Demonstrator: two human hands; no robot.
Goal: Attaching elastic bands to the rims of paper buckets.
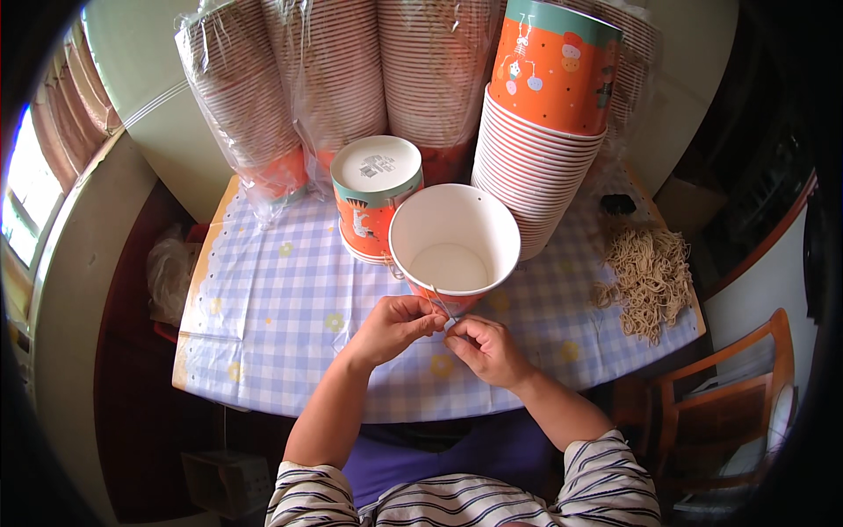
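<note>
An open paper bucket [497, 230], white inside and orange outside, stands upright on the table in front of me. Against its near rim a thin tan cord [436, 297] runs down to my fingers. My left hand [391, 330] pinches the cord between thumb and fingertips. Close beside it, my right hand [488, 351] is also closed in a pinch at the cord; its exact hold is partly hidden by the fingers. An upside-down orange bucket with a green band [362, 220] sits just behind and left of the open one, with loops of cord near its lower edge.
A blue-and-white checked cloth [272, 334] covers the table. Behind the buckets rise tall plastic-wrapped bucket stacks [338, 79] and an unwrapped stack [531, 167]. A heap of tan cords [650, 281] lies at the right edge, near a wooden chair [729, 395].
</note>
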